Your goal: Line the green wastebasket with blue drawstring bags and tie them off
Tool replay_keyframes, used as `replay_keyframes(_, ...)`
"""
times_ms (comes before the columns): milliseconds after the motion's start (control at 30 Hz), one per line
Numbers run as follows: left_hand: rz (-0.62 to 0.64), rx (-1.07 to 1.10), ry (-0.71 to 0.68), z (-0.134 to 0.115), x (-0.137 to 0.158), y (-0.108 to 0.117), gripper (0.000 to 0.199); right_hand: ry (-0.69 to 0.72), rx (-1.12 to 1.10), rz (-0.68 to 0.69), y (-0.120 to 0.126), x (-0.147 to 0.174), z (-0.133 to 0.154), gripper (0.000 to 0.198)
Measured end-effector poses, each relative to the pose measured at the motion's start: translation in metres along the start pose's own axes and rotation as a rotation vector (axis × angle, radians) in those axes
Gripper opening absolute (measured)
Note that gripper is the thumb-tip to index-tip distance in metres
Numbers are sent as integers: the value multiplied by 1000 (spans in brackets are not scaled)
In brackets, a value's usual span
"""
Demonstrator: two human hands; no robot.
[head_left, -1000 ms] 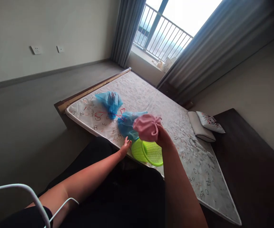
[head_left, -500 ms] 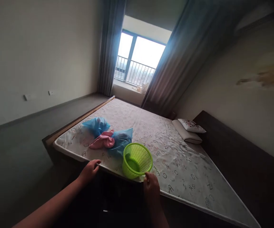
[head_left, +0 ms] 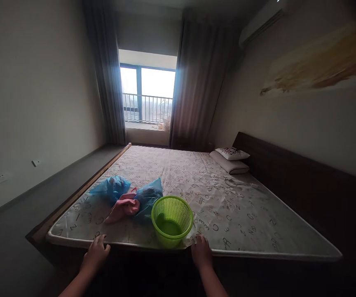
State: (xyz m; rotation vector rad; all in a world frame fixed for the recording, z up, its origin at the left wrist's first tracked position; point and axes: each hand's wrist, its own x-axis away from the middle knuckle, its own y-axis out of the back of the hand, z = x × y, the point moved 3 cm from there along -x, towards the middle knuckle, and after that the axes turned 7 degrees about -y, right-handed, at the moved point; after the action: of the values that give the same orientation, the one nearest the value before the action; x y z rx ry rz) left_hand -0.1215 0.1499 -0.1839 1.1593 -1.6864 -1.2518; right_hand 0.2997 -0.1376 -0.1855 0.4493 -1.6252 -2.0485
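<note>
A green plastic basket point(head_left: 172, 237) stands upright near the front edge of the patterned mattress point(head_left: 246, 231). Just right of it is my right hand point(head_left: 202, 252), apart from the basket, its fingers loosely bent at the mattress edge and holding nothing. My left hand point(head_left: 95, 252) is at the same edge further left, thumb and fingers apart and nothing in them. Behind the left hand lies a crumpled pink cloth point(head_left: 122, 207), between one blue plastic bag point(head_left: 113, 187) and a second blue bag point(head_left: 149, 196) that reaches the basket. Both bags hold something I cannot make out.
A patterned cushion point(head_left: 232, 153) lies on a beige pillow point(head_left: 229, 164) by the dark headboard point(head_left: 277, 163). The wooden bed frame point(head_left: 82, 189) runs along the left side. Grey curtains point(head_left: 196, 90) flank the window point(head_left: 158, 84) at the back.
My right hand has let go of the basket's rim and rests beside it. My left hand has shifted left along the mattress edge. The view has levelled out.
</note>
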Motion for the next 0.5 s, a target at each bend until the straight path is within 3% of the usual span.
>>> replay_keyframes(200, 79, -79, 22, -1, -20, -10, 60, -28, 74, 67, -6, -7, -3, 54)
replay_keyframes(500, 142, -100, -172, -24, -29, -17, 62, -77, 43, 111, -13, -21, -16, 55)
